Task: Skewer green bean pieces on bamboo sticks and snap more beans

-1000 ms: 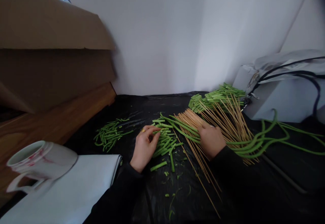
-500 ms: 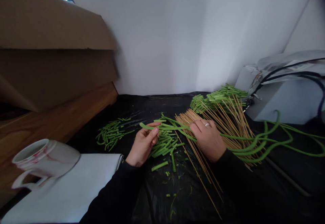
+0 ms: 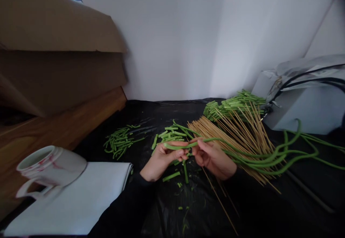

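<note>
A long green garlic scape (image 3: 175, 147) runs between my hands, its cut end pointing left. My left hand (image 3: 161, 160) pinches it close to that end. Just to the right, my right hand (image 3: 215, 160) has thumb and fingers closed on the same stem. Other long scapes (image 3: 280, 159) trail off to the right in loose curls. Behind and partly beneath my hands lie short cut scape pieces (image 3: 172, 135). A spread of bamboo skewers (image 3: 212, 132) lies beside and behind my right hand, some under the long stems.
Thin scape pieces (image 3: 118, 142) are heaped at the left, and a neat pile of cut lengths (image 3: 234, 103) lies at the back right. A mug (image 3: 64, 166) rests on white folded sheets (image 3: 107, 184). A cardboard box (image 3: 67, 79) stands left; a grey-white box with cables (image 3: 304, 108), right.
My right hand has moved down and left along the scape and turned, with its fingers now beside my left hand. My left hand has shifted slightly right and down.
</note>
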The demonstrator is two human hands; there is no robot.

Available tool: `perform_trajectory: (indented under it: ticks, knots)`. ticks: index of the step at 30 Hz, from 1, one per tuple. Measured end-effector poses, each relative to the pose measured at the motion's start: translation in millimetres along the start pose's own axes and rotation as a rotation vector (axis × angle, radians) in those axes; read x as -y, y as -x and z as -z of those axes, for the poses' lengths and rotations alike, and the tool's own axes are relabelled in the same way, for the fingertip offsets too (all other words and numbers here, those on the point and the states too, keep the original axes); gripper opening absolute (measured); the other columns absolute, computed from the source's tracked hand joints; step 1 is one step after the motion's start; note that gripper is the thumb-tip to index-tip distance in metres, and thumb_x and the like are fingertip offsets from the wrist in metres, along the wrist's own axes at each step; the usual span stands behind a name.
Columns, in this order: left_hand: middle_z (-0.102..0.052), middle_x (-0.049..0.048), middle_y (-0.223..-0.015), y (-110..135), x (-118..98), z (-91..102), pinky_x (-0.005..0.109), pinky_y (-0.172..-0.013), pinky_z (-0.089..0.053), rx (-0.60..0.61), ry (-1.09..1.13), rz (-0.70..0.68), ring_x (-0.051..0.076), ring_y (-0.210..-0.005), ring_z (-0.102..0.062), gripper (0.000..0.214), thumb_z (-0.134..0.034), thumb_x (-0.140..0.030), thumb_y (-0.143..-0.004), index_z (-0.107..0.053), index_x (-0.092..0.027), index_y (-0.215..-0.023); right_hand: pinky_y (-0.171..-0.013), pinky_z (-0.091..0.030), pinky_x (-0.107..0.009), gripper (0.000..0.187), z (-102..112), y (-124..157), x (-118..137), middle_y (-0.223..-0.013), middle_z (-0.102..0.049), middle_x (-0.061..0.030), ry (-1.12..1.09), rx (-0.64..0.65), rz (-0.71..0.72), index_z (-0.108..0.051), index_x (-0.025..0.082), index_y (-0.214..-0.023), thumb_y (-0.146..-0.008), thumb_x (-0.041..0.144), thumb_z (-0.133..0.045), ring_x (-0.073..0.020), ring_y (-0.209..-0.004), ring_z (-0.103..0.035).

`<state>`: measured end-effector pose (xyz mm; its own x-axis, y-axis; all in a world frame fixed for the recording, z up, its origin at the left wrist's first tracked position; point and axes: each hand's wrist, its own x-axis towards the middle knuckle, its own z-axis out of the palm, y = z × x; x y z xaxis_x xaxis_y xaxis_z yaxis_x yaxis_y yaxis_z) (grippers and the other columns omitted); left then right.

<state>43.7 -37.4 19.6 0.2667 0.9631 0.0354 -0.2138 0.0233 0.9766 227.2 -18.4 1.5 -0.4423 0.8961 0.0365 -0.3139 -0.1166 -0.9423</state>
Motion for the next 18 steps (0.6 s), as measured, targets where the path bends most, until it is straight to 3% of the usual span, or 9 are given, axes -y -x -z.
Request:
perform_trajectory:
  ticks: [3,6,8,11,18]
  knots:
    - [-0.072,0.0074,-0.089,0.7,-0.3,1.1,0.028,-0.069,-0.049,0.023,-0.064,0.000,0.016,-0.073,-0.064,0.037,-0.080,-0.028,-0.070,-0.072,-0.017,-0.104,-0.043,-0.035,-0.019,0.031,6.0,0.3,11.2,-0.065,-0.059,0.0020,-0.059,-0.124,0.057,-0.061,0.017,-0.086,-0.077,0.045,-0.067,-0.0063,-0.046,-0.047]
    - [-0.071,0.0072,-0.084,-2.1,-2.8,6.7,0.026,-0.063,-0.046,-0.045,-0.144,-0.065,0.014,-0.066,-0.060,0.032,-0.070,-0.037,-0.079,-0.073,-0.017,-0.104,-0.044,-0.037,-0.020,0.026,13.6,1.5,20.2,-0.063,-0.059,0.0021,0.058,-0.205,0.157,-0.062,0.017,-0.083,-0.080,0.042,-0.065,-0.0071,-0.047,-0.048]
    - [-0.070,0.0071,-0.080,-4.4,-4.3,9.7,0.026,-0.062,-0.044,-0.114,-0.289,-0.148,0.014,-0.064,-0.058,0.029,-0.063,-0.040,-0.084,-0.076,-0.018,-0.096,-0.044,-0.037,-0.020,0.022,17.2,2.5,24.2,-0.061,-0.059,0.0029,0.167,-0.222,0.204,-0.061,0.017,-0.083,-0.083,0.039,-0.062,-0.0074,-0.046,-0.049]
    - [-0.067,0.0067,-0.080,-5.7,-4.1,9.4,0.029,-0.071,-0.044,-0.149,-0.551,-0.289,0.018,-0.074,-0.058,0.020,-0.067,-0.035,-0.082,-0.079,-0.020,-0.086,-0.044,-0.038,-0.021,0.021,17.6,4.0,28.0,-0.059,-0.058,0.0035,0.326,-0.195,0.209,-0.058,0.017,-0.078,-0.085,0.036,-0.058,-0.0075,-0.044,-0.049]
    - [-0.060,0.0037,-0.069,-2.6,4.0,2.1,0.027,-0.064,-0.040,0.116,-0.652,-0.229,0.016,-0.067,-0.053,0.018,-0.068,-0.035,-0.080,-0.078,-0.021,-0.083,-0.045,-0.039,-0.021,0.020,8.2,7.8,28.6,-0.058,-0.058,0.0041,0.417,-0.100,0.139,-0.056,0.017,-0.079,-0.086,0.035,-0.056,-0.0075,-0.045,-0.050]
